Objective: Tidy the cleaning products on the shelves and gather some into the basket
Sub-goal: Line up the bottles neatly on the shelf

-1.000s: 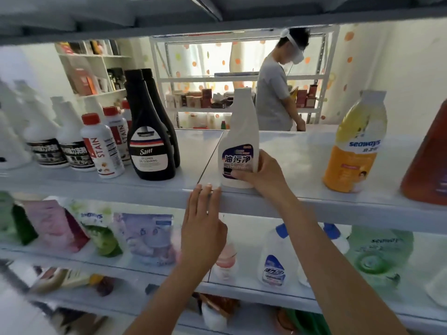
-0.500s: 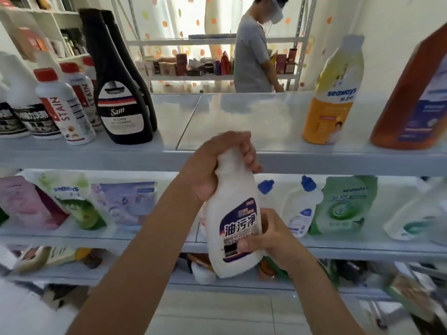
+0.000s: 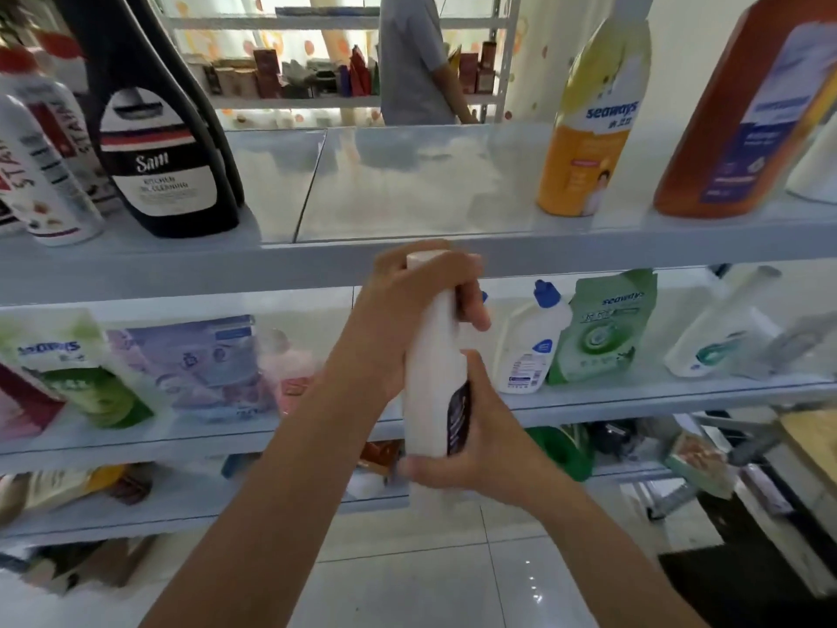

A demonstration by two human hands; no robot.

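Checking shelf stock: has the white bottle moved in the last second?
Yes. The white bottle came down off the upper shelf toward the person, now mostly below its front edge, left hand gripping the neck, right hand the base.

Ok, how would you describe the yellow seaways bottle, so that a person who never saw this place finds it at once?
Take the upper shelf and go right past its bare stretch. The yellow bottle stands upright there, just left of the big brown bottle. Only it is pale yellow above and orange below, with "seaways" in blue.
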